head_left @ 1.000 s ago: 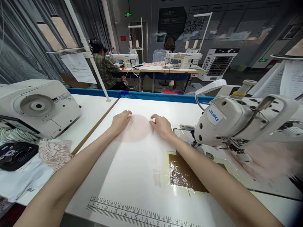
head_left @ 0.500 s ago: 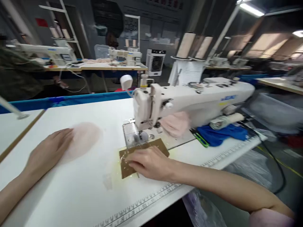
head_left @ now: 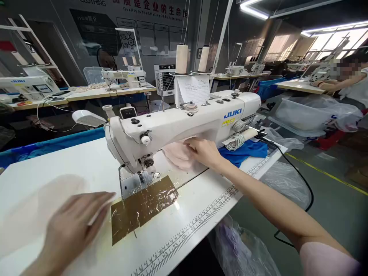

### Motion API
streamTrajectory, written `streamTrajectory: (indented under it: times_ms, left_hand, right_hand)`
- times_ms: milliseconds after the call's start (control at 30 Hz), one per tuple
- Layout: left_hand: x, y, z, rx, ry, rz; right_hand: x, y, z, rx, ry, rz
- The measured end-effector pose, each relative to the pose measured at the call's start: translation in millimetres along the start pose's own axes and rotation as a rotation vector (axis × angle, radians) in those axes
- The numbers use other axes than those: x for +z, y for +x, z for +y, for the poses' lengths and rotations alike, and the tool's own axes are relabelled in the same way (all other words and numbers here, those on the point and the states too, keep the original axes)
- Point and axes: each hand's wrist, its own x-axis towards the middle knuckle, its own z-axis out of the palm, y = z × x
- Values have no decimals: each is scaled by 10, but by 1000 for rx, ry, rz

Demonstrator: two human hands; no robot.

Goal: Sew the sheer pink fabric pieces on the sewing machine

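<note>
My left hand (head_left: 77,222) is left of the needle area, blurred, fingers and thumb closed on a thin pale edge. That edge seems to belong to the sheer pale pink fabric piece (head_left: 43,203), which spreads smeared over the white table to its left. My right hand (head_left: 202,151) reaches under the arm of the white JUKI sewing machine (head_left: 184,119). Its fingertips pinch the top of a small stack of pale pink fabric pieces (head_left: 178,155) lying there. A brown taped plate (head_left: 143,209) lies in front of the metal needle plate (head_left: 132,186), between my hands.
Blue cloth (head_left: 244,151) and a coil of pale cord (head_left: 235,142) lie at the right of the machine. A printed ruler strip (head_left: 189,230) runs along the table's front edge. Thread cones (head_left: 182,59) stand behind. Another person (head_left: 345,82) sits at the far right.
My right hand has left the brown plate and moved to the pink stack under the machine arm. The left hand has moved toward the needle area, its fingers now closed. The view has turned right.
</note>
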Motion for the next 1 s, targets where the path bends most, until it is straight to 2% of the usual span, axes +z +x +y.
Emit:
streamTrajectory:
  times_ms: [67, 133, 267, 400, 533, 633, 700, 733, 800, 833, 900, 1000]
  left_hand:
    - [157, 135, 341, 184, -23, -39]
    - [290, 254, 612, 233, -64, -61]
    - [473, 404, 898, 299, -110, -120]
    - [553, 418, 955, 297, -124, -99]
    - [557, 362, 922, 215, -164, -80]
    - [545, 327, 899, 147, -206, -79]
    - [548, 304, 900, 63, -239, -81]
    - [555, 289, 907, 6, -261, -78]
    - [574, 250, 935, -98, -324, -50]
    - [582, 228, 955, -132, -363, -29]
    - [587, 192, 998, -185, -451, 6]
    - [554, 196, 1039, -349, -658, -71]
  right_hand:
    - [36, 102, -46, 26, -16, -36]
    - [88, 192, -75, 51, -34, -67]
    - [187, 319, -60, 96, -54, -76]
    - [207, 352, -28, 114, -53, -45]
    - [150, 290, -69, 97, -47, 2]
    - [106, 114, -228, -20, -18, -5]
    - [98, -82, -409, -145, 33, -56]
    - [103, -193, -514, -231, 92, -100]
    - [126, -407, -721, -410, 510, -232]
    - [141, -495, -812, -391, 721, -284]
    - [170, -610, -942, -237, 1112, -427]
    - [184, -655, -990, 17, 1447, -512]
